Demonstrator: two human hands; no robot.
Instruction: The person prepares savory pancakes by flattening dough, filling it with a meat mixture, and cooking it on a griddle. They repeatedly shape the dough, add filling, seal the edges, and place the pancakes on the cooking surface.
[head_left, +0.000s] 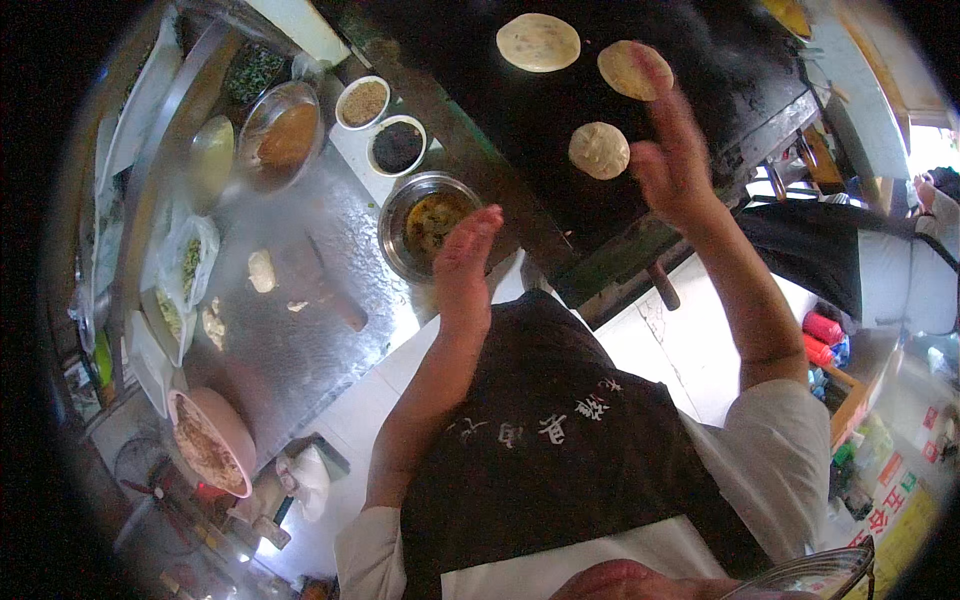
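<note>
My right hand (671, 169) is over the dark flat griddle (480, 67), blurred, with thumb and fingers spread and nothing gripped. Its fingertips overlap a flat round of dough (624, 69); whether they press on it I cannot tell. Left of the thumb lies a smaller, thicker dough round (598, 151). A wider, thin dough round (538, 42) rests farther back. My left hand (463, 251) is held empty, fingers extended, at the right side of a steel bowl (386, 240) with brownish oily liquid (431, 221). The hand hides part of that bowl's rim.
On the left, a steel worktable (277, 367) bears dough scraps (261, 271) and a wooden-handled tool (341, 304). Seed-filled (364, 103) and dark-filled (397, 147) bowls stand by the griddle. A pink basin (240, 442) sits at the table's corner. Another person (900, 262) is at right.
</note>
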